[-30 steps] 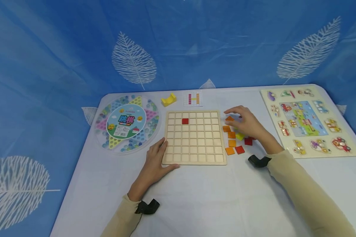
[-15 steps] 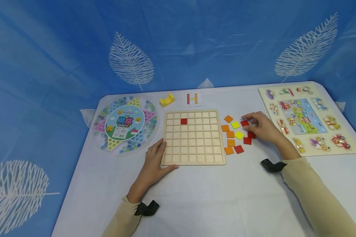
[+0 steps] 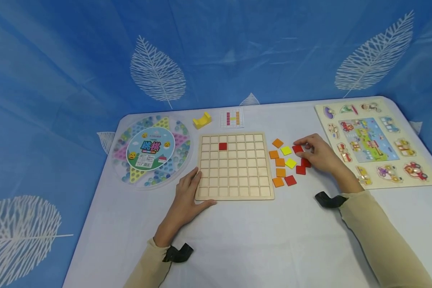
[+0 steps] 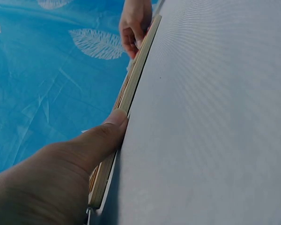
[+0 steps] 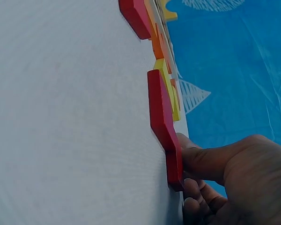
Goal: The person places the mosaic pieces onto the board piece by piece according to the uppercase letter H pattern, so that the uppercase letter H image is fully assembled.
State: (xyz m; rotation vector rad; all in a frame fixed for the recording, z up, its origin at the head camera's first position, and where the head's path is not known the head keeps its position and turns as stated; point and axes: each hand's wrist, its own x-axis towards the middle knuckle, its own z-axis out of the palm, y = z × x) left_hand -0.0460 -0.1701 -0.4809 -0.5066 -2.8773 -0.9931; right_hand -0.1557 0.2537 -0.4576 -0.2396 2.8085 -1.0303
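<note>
Red tile (image 3: 223,146) in grid board (image 3: 244,173) (left hand (image 3: 188,199) against it)

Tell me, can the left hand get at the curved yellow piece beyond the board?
Probably yes, with a stretch: the gap between the wooden board and the round game box, leading from the left hand to the yellow piece, looks free.

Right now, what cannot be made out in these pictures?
Head view: fine print on round label, too small.
Head view: corner of puzzle board, behind right arm.
Left wrist view: part of grid board, behind left hand.
Right wrist view: whether right hand pinches red tile, which hides this.
</note>
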